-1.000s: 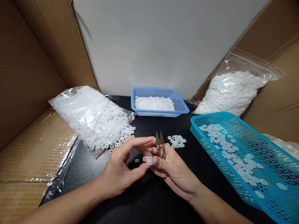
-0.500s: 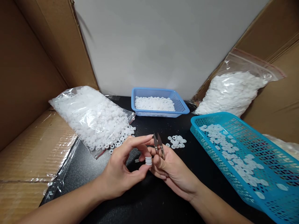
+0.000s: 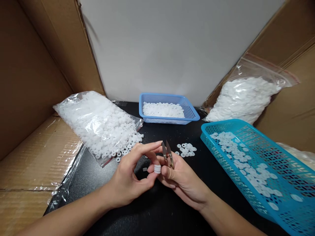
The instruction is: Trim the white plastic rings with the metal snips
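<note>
My left hand (image 3: 131, 177) pinches a small stack of white plastic rings (image 3: 157, 168) between thumb and fingers, low over the black table (image 3: 152, 213). My right hand (image 3: 183, 178) touches the same stack with its fingertips and holds a pair of small metal snips (image 3: 168, 154), blades pointing up and away. A little heap of loose white rings (image 3: 186, 149) lies just beyond the snips.
An open clear bag of white rings (image 3: 98, 123) lies at the left, spilling some. A blue basket (image 3: 168, 107) with rings stands at the back. A teal basket (image 3: 258, 167) with flat white discs sits right, a second full bag (image 3: 243, 98) behind it. Cardboard walls flank both sides.
Both hands stay together over the table; the ring stack and snips shift only slightly. The view has drifted a little.
</note>
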Tool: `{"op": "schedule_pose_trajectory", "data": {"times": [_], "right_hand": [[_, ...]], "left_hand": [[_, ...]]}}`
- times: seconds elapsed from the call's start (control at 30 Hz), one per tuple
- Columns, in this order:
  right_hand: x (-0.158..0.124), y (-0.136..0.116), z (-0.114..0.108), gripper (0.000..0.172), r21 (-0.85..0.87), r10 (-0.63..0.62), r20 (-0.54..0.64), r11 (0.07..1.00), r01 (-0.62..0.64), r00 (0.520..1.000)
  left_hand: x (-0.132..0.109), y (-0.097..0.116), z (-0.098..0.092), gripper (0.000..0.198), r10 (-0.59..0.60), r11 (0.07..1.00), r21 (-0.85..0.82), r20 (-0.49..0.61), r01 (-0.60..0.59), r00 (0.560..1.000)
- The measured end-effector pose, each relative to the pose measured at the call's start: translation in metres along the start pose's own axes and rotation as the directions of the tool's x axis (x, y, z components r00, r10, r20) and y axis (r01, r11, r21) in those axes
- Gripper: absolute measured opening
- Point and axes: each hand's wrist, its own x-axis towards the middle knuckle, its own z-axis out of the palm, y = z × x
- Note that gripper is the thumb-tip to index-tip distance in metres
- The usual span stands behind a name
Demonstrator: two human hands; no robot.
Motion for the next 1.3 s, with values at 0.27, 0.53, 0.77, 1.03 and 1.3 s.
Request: {"op": "schedule_pose_trajectory", "data": {"times": [0.27, 0.53, 0.77, 1.03, 1.3], "right_hand": [[0.042, -0.048, -0.018, 0.024, -0.817, -0.592, -0.167, 0.530, 0.225, 0.788], [0.110, -0.099, -0.040, 0.014, -0.965, -0.765, -0.186, 0.260, 0.031, 0.617], [0.064, -0.034, -0.029, 0.028, -0.966, -0.491, 0.100, 0.159, 0.202, 0.865], [0.040, 0.002, -0.017, 0.009, -0.940, -0.393, 0.143, 0.233, 0.249, 0.908], [0.012, 0.030, -0.007, 0.007, -0.884, -0.374, 0.144, 0.367, 0.289, 0.916]], "left_hand": [[0.020, -0.011, -0.027, 0.027, -0.042, 0.979, 0.195, -0.098, 0.060, 0.994], [0.034, -0.038, -0.054, 0.016, -0.138, 0.946, 0.240, -0.306, 0.216, 0.942], [0.040, -0.034, -0.069, 0.007, -0.155, 0.940, 0.324, 0.141, 0.102, 0.978], [0.041, -0.019, -0.072, 0.020, -0.230, 0.906, 0.423, 0.514, -0.011, 0.826], [0.041, -0.018, -0.071, 0.024, -0.272, 0.934, 0.344, 0.513, 0.095, 0.814]]}}
